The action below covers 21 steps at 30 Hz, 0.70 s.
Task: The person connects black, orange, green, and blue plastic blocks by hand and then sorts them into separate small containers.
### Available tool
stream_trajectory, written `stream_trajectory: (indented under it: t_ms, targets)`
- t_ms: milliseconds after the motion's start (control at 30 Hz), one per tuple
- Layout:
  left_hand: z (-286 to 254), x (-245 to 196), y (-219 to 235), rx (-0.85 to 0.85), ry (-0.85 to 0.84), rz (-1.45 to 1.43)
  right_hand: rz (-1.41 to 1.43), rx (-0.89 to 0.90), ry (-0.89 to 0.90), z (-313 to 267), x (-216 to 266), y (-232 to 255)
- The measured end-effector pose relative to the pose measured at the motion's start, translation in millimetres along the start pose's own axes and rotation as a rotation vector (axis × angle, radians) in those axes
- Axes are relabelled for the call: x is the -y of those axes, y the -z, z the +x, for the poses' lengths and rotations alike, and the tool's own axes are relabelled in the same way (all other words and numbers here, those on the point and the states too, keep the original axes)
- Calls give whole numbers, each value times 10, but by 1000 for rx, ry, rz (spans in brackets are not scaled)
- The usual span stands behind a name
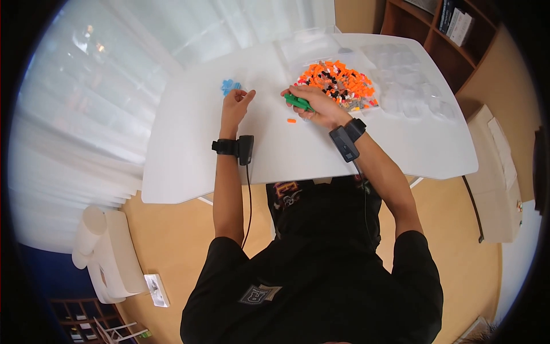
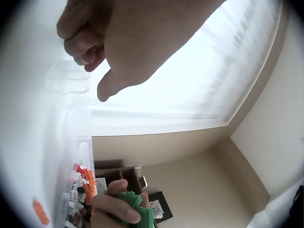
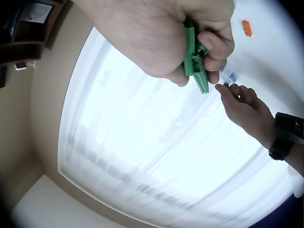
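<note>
Green pieces (image 3: 195, 64), top centre of the right wrist view: are showing ridged, slightly glossy plastic.
Brick pile (image 1: 344, 80), upper centre of the head view: is looking like hard plastic, rough as a heap.
Tabletop (image 1: 183, 137): is appearing smooth.
Clear containers (image 1: 440, 106), upper right: are gleaming like thin plastic.
Curtain (image 1: 114, 80), upper left: is hanging as sheer, folded cloth.
Bookshelf (image 1: 455, 55), top right: is resembling smooth wood.
T-shirt (image 1: 326, 292), bottom centre: is showing matt cloth.
</note>
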<state>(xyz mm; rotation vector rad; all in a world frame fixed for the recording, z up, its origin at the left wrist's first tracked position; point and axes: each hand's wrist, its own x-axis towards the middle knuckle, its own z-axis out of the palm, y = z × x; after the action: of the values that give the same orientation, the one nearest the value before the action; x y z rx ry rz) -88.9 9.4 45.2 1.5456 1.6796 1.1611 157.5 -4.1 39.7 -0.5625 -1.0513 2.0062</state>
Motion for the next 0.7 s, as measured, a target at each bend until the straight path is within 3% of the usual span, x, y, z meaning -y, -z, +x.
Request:
stream_trajectory:
  t_ms: [100, 200, 267, 300, 367, 567, 633, 667, 700]
  targets:
    - [57, 99, -12, -55, -61, -27, -68, 19, -19, -4, -37, -72]
    - [82, 198, -16, -82, -117, -11, -308, -86, 18, -43, -96, -234]
    - [94, 234, -14, -84, -135, 0, -737, -52, 98, 22, -227, -215]
    - [93, 238, -12, -75, -138, 9, -736, -52, 101, 6, -282, -243]
    - [109, 239, -3, -64, -146, 19, -1066, 6, 360, -41, -404, -293]
    - [54, 107, 39, -99, -63, 46, -1017, 34, 342, -5, -382, -263]
    - [-79, -93, 78, 180, -2, -205, -955, 7, 321, 24, -292, -184]
    - [-128, -154, 72, 182, -4, -206, -910, 7, 306, 26, -244, -141]
    - [-168, -202, 52, 330, -8, -210, -864, 4, 291, 4, -202, -121]
